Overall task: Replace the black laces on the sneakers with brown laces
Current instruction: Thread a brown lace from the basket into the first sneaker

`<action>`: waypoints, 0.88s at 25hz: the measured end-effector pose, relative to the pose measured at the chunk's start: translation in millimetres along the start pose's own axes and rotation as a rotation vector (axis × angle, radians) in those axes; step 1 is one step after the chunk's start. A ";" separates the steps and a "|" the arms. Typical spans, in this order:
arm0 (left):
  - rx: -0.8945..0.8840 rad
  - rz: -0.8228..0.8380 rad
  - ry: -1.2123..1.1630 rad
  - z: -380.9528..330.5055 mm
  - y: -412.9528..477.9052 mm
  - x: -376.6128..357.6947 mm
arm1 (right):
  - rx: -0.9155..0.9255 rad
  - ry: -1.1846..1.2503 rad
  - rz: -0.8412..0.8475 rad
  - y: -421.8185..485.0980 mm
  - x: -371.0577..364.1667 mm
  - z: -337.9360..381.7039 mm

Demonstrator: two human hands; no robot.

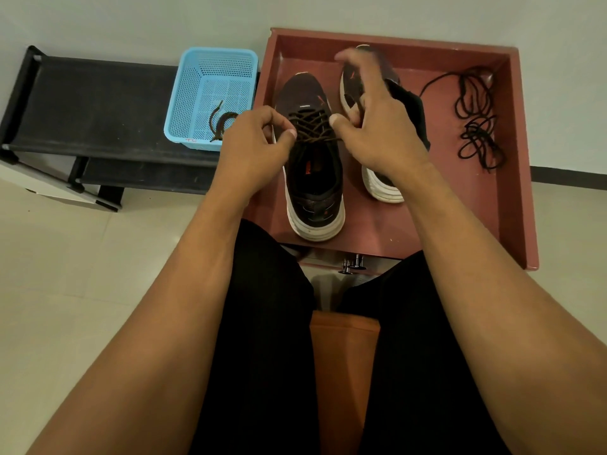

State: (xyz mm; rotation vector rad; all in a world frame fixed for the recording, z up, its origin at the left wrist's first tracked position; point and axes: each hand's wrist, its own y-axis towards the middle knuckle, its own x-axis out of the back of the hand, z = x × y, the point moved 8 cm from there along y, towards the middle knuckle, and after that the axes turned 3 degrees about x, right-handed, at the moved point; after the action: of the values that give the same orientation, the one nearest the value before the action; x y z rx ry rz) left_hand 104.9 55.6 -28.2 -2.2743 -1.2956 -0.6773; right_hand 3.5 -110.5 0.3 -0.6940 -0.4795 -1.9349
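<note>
Brown lace (312,124) crossed over left sneaker (313,165) in tray (512,133), toe pointing away. Left hand (253,149) and right hand (381,133) flanked eyelets, each pinching lace end, equally near. Black laces (476,126) lay at right.

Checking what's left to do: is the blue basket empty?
No, the blue basket on the black shelf holds a brown lace lying on its bottom near the front corner.

Soft, even indoor light falls on my forearms with faint shadows and no glare. The wide lens bows the tray (522,152) edges, and my right hand (377,126) fingertips are motion-blurred.
</note>
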 end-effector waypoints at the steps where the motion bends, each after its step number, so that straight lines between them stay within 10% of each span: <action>1: -0.023 -0.002 0.114 -3.6 -1.5 0.6 | 0.035 -0.089 0.062 -1.2 -1.7 3.5; 16: -0.079 -0.069 0.273 -10.5 -5.2 4.7 | 0.085 -0.608 0.006 -5.2 -2.9 12.6; 22: 0.147 0.086 -0.389 6.7 -5.5 -18.4 | -0.220 0.148 0.086 -3.1 -23.1 -19.8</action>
State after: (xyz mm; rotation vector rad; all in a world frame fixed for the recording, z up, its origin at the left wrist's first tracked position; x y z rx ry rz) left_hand 93.3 49.9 -43.9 -2.3974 -1.3532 -0.1046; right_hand 3.7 -105.4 -29.9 -0.6926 -0.1446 -1.9575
